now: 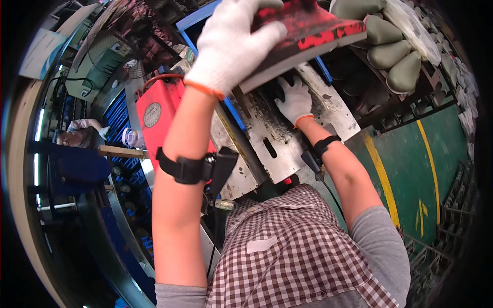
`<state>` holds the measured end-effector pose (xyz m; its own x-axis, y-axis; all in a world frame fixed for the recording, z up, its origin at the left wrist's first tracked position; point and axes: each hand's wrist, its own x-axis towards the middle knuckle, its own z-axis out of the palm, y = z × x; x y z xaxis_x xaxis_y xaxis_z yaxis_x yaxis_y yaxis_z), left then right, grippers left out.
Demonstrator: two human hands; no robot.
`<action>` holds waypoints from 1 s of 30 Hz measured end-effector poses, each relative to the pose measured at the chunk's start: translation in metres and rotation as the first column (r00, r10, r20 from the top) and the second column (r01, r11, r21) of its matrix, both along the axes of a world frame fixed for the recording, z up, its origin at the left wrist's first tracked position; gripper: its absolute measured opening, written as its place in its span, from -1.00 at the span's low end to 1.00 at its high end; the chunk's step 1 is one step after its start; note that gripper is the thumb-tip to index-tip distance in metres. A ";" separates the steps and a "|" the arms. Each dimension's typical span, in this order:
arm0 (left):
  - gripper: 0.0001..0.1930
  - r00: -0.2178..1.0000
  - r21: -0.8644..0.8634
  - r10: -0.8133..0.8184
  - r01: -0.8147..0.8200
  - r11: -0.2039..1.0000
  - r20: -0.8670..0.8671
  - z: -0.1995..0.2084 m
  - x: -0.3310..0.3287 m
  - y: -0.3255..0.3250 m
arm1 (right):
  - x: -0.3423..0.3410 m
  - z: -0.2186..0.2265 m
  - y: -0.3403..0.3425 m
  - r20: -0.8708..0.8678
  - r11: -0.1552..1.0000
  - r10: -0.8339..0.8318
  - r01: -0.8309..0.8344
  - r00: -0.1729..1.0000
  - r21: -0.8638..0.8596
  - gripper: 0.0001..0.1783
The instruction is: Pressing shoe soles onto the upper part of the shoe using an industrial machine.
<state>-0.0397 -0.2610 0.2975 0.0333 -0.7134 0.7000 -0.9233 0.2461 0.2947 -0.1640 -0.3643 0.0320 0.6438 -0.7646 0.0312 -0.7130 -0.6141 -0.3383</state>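
My left hand [231, 43], in a white knit glove with an orange cuff, is raised at the top of the view. Its thumb lies along a worn red-and-black machine lid [303, 36], the other fingers bent over the lid's upper part; their tips are partly cut off. Lower and to the right, my right hand [296, 98], gloved alike, reaches under the lid. Its fingers are spread over a dark recess in a scuffed metal machine bed [275, 149]; I see nothing held in it. Black straps with small devices circle both forearms.
A red machine housing [159, 113] with a round gauge stands left of the bed. Olive-green shoe-shaped forms [385, 31] fill a rack at upper right. Yellow lines cross the green floor [400, 164]. Another person [82, 133] is at far left, beyond blue racks.
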 end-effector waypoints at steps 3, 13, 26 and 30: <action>-0.58 0.982 0.025 -0.015 0.020 0.999 -0.190 0.020 0.009 0.002 | -0.009 -0.009 -0.035 0.307 0.969 -0.077 0.000 0.949 0.246 -0.19; -0.14 -0.029 0.069 0.064 -0.198 0.978 -0.998 -0.183 0.030 0.133 | -0.114 0.040 0.062 0.315 -0.268 -0.707 -0.652 0.633 0.709 -0.30; -0.17 0.144 0.092 0.122 -0.198 0.976 -0.982 -0.143 -0.053 0.262 | -0.116 -0.030 0.152 0.151 -0.761 -0.428 -0.446 0.891 0.471 0.05; -0.27 0.212 0.073 0.135 -0.278 0.958 -0.968 -0.133 -0.055 0.293 | -0.098 -0.021 0.173 0.185 -0.785 -0.368 -0.411 0.911 0.464 0.04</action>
<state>-0.0950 0.0320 0.1649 0.8611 -0.5014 0.0840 0.0121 0.1854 0.9826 -0.2624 -0.1917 0.0111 0.9000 0.3479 -0.2627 -0.3890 0.9129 -0.1236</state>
